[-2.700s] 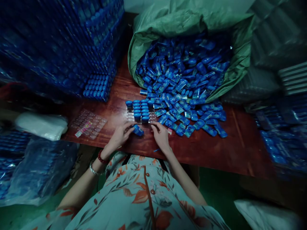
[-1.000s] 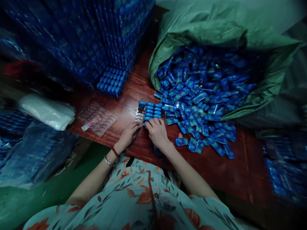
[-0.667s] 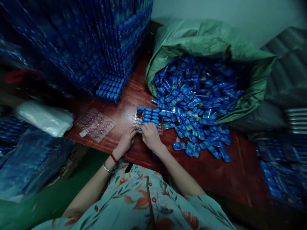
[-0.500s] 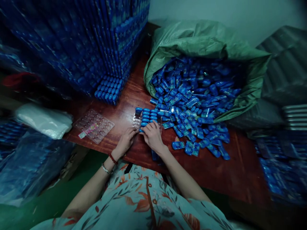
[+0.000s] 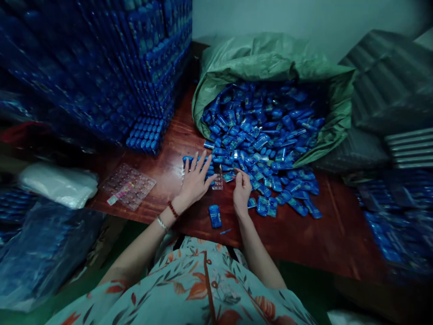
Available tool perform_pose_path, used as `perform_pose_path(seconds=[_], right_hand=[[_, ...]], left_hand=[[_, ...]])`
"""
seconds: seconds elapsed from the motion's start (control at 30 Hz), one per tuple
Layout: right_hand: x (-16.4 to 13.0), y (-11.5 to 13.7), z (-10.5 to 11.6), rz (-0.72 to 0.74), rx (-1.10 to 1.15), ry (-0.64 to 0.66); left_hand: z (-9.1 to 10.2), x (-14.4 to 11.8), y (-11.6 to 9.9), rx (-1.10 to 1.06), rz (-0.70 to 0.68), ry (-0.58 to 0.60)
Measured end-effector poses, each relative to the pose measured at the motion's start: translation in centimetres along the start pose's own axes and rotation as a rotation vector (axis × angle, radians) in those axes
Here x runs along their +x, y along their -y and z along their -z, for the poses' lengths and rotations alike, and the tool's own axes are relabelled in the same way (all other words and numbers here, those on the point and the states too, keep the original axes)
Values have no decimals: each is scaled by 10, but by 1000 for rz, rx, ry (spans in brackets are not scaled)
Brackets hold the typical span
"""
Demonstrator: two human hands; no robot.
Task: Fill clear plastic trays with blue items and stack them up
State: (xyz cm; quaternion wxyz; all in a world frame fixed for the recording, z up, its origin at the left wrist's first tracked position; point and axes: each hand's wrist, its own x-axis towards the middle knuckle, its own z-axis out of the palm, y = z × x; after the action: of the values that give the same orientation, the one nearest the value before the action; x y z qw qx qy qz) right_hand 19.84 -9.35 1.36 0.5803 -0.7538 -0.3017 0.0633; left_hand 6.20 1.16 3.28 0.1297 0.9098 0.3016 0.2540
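A single blue packet [image 5: 214, 215] lies on the wooden bench [image 5: 304, 234] at the near edge, between the person's wrists. Just beyond, the left hand [image 5: 194, 180] rests flat, fingers spread, on a clear tray [image 5: 218, 181] partly filled with blue pieces. At its 3 o'clock, the right hand [image 5: 241, 189] curls loosely at the heap of blue packets [image 5: 270, 149]; whether it grips one cannot be told. At 12 o'clock, the green sack [image 5: 270, 58] spills them.
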Motion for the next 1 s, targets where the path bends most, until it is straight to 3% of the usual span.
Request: perform_pose_path(seconds=[0.1,0.2,0.4,0.53,0.63,0.73,0.83,1.0], right_hand=[[-4,-10,19,-56,-18,86],[-12,-14,42,-45,-79,163],[-13,-24,98,57,-358,89],[-25,-38,123,129,-588,283],[-34,-42,130,190,-657,371],[-32,-35,129,247,-735,402],[-20,-27,120,310,-849,555],[0,-17,98,297,-891,839]], left_hand=[[-14,30,-8,69,-14,193],[-25,38,-1,48,-40,244],[-31,35,8,8,-91,207],[-23,32,-5,-88,-25,31],[-7,13,-26,-175,-16,-63],[3,-21,-44,-174,-28,158],[-3,-56,-48,-141,24,413],[-25,-78,-36,-210,88,550]])
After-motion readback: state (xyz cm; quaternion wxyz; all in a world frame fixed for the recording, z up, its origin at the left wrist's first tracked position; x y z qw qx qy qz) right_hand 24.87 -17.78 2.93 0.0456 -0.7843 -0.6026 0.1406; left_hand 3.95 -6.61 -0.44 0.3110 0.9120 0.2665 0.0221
